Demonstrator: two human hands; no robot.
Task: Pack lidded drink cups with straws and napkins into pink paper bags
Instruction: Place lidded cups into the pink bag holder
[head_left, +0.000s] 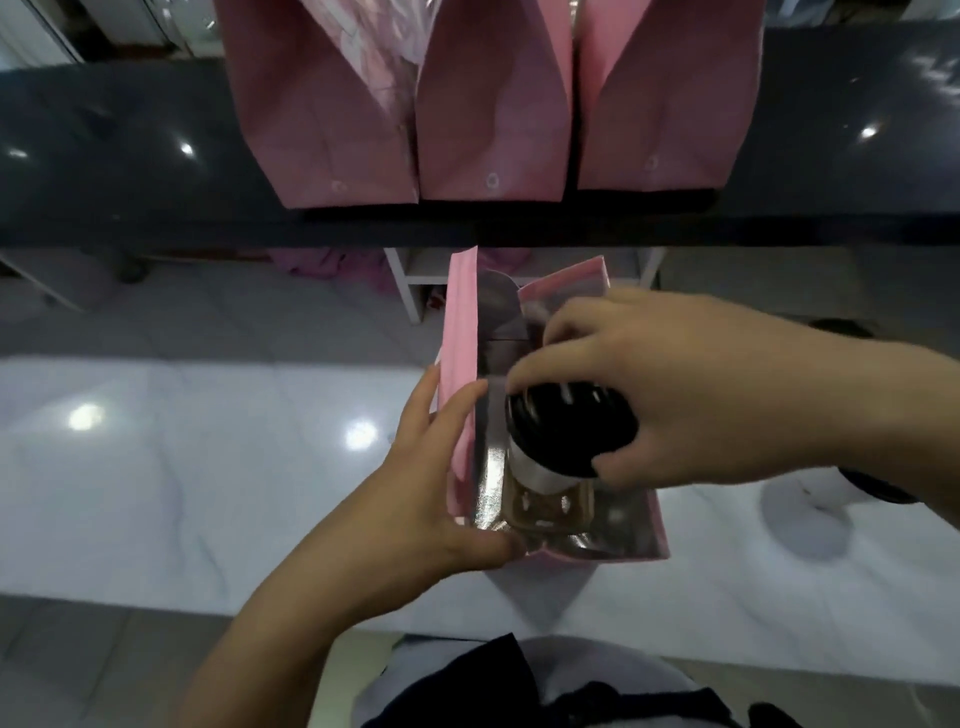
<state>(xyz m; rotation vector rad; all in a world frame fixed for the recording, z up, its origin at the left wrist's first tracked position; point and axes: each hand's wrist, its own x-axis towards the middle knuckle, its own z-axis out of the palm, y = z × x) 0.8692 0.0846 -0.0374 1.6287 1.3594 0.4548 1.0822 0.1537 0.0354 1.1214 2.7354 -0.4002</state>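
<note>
Two hands tend an open, silver-lined pink paper bag (460, 322) on a glossy white marble counter (182, 467): the left hand (441, 478) grips its left wall, the right hand (691, 395) curls its fingers round a black-lidded white cup (571, 431) in its mouth, and beyond it three pink bags (491, 130) line a dark shelf (104, 156).

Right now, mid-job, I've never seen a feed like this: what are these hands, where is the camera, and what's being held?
No machine here: a person works bare-handed, and the single picture comes from a camera on their head, looking down. The left hand holds the side of an open pink bag standing on a white counter. The right hand grips a cup by its black lid, partly inside the bag. Three more pink bags stand on the dark counter behind.
</note>
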